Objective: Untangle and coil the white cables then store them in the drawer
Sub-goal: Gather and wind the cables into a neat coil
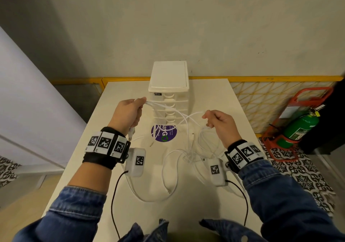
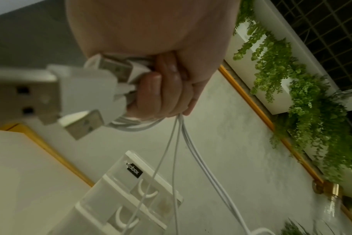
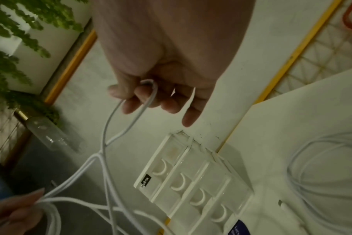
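Observation:
My left hand is raised in front of the white drawer tower and grips a bundle of white cables. Their USB plugs stick out below my curled fingers. Several strands run from that fist across to my right hand, which hooks one white cable loop between thumb and forefinger. More white cable lies in tangled loops on the white table between my wrists. The tower's drawers stand pushed in.
A purple round sticker lies on the table before the tower. A green fire extinguisher in a red stand sits on the floor at right. A yellow rail runs behind the table. Black sensor wires trail from my wrists.

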A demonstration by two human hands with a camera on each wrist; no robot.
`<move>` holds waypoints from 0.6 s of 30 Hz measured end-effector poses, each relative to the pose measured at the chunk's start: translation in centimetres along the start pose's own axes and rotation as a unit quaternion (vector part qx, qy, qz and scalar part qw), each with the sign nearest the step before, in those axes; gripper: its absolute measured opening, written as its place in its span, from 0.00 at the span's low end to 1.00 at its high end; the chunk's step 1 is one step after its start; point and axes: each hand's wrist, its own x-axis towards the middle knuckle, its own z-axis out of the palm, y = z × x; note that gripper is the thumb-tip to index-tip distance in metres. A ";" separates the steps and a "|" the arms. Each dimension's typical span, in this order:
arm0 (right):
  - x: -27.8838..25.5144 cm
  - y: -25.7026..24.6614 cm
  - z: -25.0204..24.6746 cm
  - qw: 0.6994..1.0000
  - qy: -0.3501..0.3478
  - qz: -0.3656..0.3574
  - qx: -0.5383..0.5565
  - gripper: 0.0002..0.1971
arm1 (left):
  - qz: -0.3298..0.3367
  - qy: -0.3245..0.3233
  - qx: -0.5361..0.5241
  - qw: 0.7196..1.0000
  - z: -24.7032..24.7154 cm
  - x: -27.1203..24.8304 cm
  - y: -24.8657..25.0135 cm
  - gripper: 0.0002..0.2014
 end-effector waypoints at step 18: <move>-1.0 -0.3 3.3 0.961 -0.240 -0.039 -0.131 0.14 | 0.048 -0.097 0.033 0.994 2.6 -1.7 1.6 0.17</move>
